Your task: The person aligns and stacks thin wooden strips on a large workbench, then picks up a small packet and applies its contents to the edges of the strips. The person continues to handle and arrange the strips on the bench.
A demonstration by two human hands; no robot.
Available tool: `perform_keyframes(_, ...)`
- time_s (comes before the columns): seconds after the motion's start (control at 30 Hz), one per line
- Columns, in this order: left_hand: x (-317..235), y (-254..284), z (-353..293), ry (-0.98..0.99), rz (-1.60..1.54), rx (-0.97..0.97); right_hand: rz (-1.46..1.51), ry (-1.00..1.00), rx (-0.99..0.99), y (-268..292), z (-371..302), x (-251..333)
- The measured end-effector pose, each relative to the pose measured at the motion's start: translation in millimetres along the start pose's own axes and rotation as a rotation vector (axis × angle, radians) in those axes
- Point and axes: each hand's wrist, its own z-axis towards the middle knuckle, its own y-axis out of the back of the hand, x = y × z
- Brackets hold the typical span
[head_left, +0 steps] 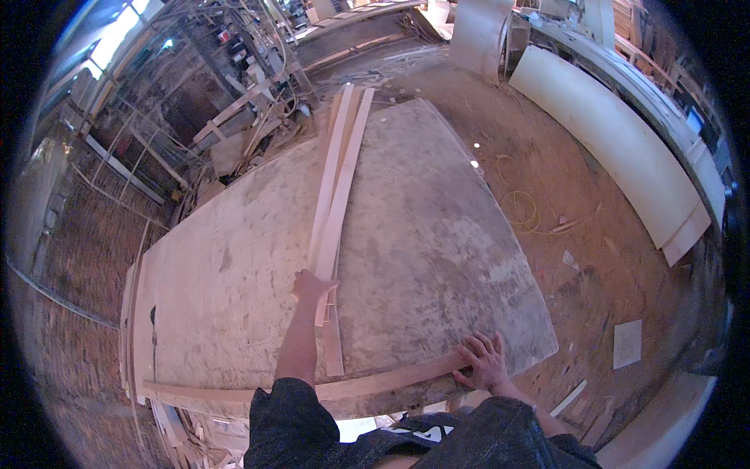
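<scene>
Wooden strips (pixel 346 180) cross a panel (pixel 422 234), left hand (pixel 314 288) clamping them, right hand (pixel 483 364) spread, pale square (pixel 627 344) on floor (pixel 605 277)

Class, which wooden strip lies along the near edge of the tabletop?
The strip at the right hand; the bunched strips at the left hand point away from the person.

Strips (pixel 349 172) on tbl (pixel 437 234), ctr; long strip (pixel 391 377) along near edge; panel (pixel 609 141) R of tbl, floor (pixel 562 164) btwn.

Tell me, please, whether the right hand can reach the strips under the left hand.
Probably yes: only board shows between the right hand and the strips, though that hand may first have to leave the edge strip.
</scene>
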Motion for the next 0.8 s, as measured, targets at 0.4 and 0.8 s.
perform_keyframes(0.4,-38.0,-50.8,-78.3,-0.014,0.113,0.09,-0.001,-0.008,0.019,-4.3,-0.5,-6.0)
perform_keyframes(0.8,-84.4,-72.5,-201.1,-0.078,-0.011,0.1,-0.009,-0.042,0.043,2.9,6.1,1.0)
